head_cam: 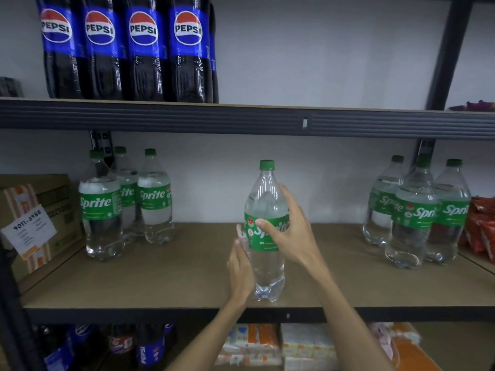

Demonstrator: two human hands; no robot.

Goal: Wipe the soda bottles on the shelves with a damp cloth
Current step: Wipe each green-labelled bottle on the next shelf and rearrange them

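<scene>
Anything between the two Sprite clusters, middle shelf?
Head view: one clear green-capped plastic Sprite bottle, right hand gripping, left hand against it; otherwise bare brown shelf.

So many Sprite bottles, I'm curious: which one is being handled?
The lone Sprite bottle mid-shelf, between the left hand and right hand; the others stand untouched in clusters at either side.

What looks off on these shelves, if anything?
Nothing spilled, tipped or damaged. One clear plastic green-labelled Sprite bottle stands alone mid-shelf, apart from the left bottle cluster and right bottle cluster, but the right-hand grip holds it and the left-hand grip touches it. No cloth visible.
</scene>
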